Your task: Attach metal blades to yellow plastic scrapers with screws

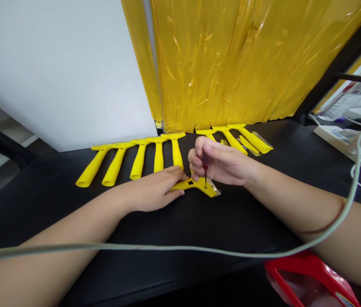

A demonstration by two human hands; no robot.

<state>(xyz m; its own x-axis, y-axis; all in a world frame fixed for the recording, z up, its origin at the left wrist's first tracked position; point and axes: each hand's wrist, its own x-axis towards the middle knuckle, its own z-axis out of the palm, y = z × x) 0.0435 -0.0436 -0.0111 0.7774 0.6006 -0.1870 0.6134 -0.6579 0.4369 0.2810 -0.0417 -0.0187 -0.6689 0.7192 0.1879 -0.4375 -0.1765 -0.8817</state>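
A yellow scraper [208,186] lies on the black table, its metal blade edge pointing right. My left hand [158,187] is closed around its handle and presses it down; most of the handle is hidden under the fingers. In my right hand [221,161] is a small screwdriver [205,169] with a dark red handle, held upright between thumb and fingers. Its thin shaft reaches down to the screw spot on the scraper's head. Behind my left hand stretches a row of several yellow scrapers [139,160], and more scrapers [234,139] lie behind my right hand.
A white panel [68,72] and a yellow plastic curtain [219,64] stand behind the table [167,238]. A pale cable [180,247] crosses in front of both forearms. At the lower right is a red object [311,275]; white boxes [343,140] and wires sit at the right.
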